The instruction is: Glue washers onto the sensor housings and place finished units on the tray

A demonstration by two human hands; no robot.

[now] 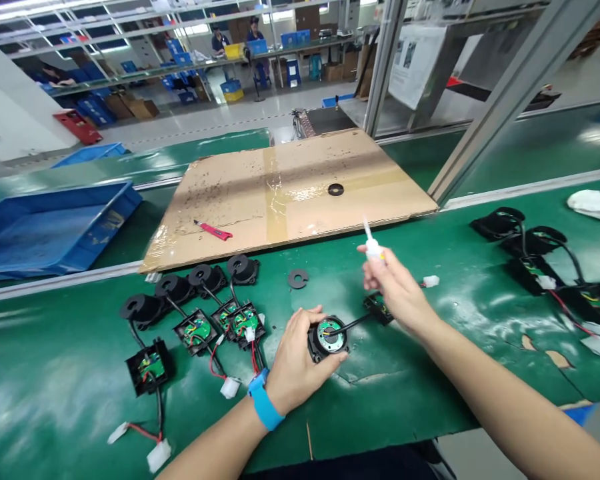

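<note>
Left hand (pixel 300 360) low, fingers curled round black housing (pixel 329 336); right hand (pixel 387 280) raised, fingers gripping white bottle (pixel 374 249).

The head view was taken from the wearer's head, above the near edge of the bench (pixel 80 380), and faced forward and down. The left hand (pixel 295 363) at lower centre and the right hand (pixel 395 287) right of centre were close to the lens. The cardboard (pixel 230 190) lay farther off; distant shelving (pixel 130 30) crossed the upper left.
</note>
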